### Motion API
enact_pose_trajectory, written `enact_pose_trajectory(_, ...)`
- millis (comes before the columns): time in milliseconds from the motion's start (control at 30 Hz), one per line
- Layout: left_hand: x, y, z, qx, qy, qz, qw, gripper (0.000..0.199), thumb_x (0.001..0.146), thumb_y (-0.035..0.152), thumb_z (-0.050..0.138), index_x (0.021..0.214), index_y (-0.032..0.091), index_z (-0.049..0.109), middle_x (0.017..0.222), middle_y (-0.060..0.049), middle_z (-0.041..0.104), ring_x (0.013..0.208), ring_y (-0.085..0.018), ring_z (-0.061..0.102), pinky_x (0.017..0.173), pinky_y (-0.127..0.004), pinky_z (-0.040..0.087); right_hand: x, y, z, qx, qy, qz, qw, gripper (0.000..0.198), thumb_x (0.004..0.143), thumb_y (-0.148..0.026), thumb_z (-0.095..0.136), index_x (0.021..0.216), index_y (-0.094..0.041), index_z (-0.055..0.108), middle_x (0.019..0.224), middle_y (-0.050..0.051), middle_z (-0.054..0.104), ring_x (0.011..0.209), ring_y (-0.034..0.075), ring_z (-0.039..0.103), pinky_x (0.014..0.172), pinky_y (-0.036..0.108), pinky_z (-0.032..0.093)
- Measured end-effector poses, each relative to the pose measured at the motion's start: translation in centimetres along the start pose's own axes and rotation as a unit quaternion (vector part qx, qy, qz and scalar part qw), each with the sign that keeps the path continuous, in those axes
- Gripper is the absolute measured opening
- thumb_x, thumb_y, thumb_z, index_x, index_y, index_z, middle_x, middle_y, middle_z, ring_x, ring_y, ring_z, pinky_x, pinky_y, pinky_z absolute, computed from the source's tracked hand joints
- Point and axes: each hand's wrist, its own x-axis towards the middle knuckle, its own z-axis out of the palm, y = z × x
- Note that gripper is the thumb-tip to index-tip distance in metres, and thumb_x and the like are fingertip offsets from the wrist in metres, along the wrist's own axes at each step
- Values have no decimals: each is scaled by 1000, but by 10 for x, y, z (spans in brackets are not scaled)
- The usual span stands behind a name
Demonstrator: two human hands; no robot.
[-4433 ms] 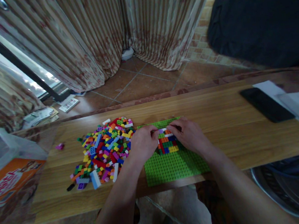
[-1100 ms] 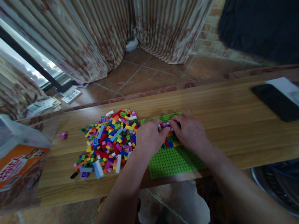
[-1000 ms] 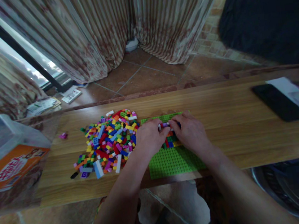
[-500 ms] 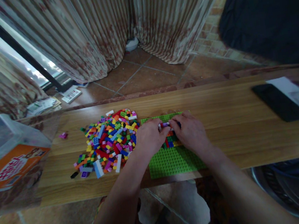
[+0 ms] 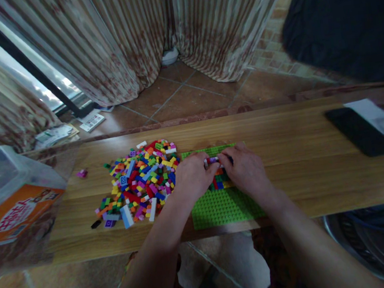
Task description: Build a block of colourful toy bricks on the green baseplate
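A green studded baseplate [image 5: 225,207] lies on the wooden bench, with colored toy bricks [image 5: 220,185] in red, blue, orange and yellow joined on its middle. My left hand [image 5: 192,175] and my right hand [image 5: 245,169] meet over the plate's far half. Between them shows a short row of toy bricks [image 5: 212,160] in red, purple and white. Fingers of both hands are closed at the two ends of this row. My knuckles hide part of the built bricks, and I cannot tell whether the row is pressed onto those below.
Left of the plate spreads a big heap of loose bricks [image 5: 143,180]. A clear plastic box [image 5: 11,185] with an orange label stands at the far left. One pink brick [image 5: 82,174] lies apart. A dark flat phone-like object [image 5: 360,131] and white papers [image 5: 366,108] lie right.
Almost nothing differs. Both hands stay at the same place on the bricks; the whole view has shifted very slightly.
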Motion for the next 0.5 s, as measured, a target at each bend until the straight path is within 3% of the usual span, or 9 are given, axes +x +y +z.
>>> enact_pose_trajectory(500, 0, 0, 1, 7, 7, 4, 1000, 29, 90, 44, 51, 88, 20, 67, 88, -6, 71, 82, -21, 66, 71, -29, 46, 0, 0, 1, -5, 4, -3, 1000, 33, 97, -37, 43, 88, -19, 69, 89, 10, 64, 81, 22, 58, 72, 32, 40)
